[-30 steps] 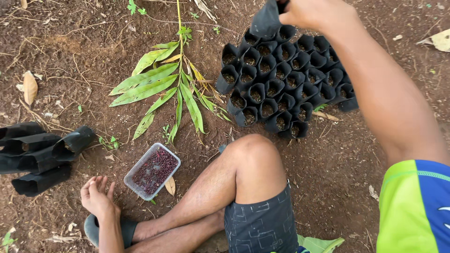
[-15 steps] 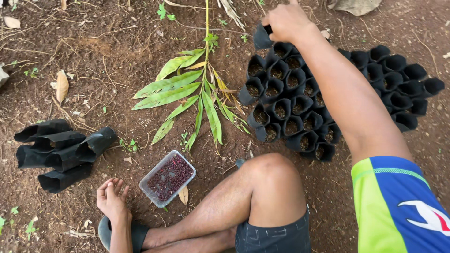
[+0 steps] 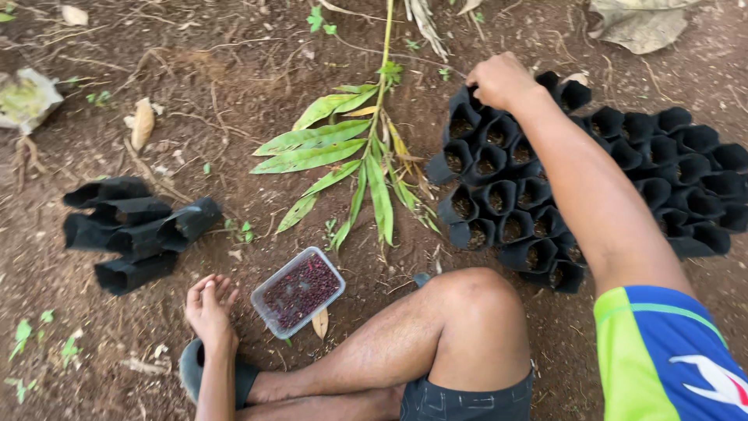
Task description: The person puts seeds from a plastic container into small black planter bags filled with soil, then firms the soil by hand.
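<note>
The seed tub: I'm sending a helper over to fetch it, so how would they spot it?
Start at the bent knee of the seated person. Just beyond the shin, beside the left hand, sits a clear rectangular plastic tub on bare soil. It alone holds dark red seeds; everything else nearby is black bags.

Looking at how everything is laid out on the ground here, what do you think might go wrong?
The right hand presses at the far corner of the packed black grow bags; its forearm crosses above them and could tip the soft, soil-filled bags. The open seed tub sits beside the left hand and close to the bent knee, so a shift might spill it.
</note>
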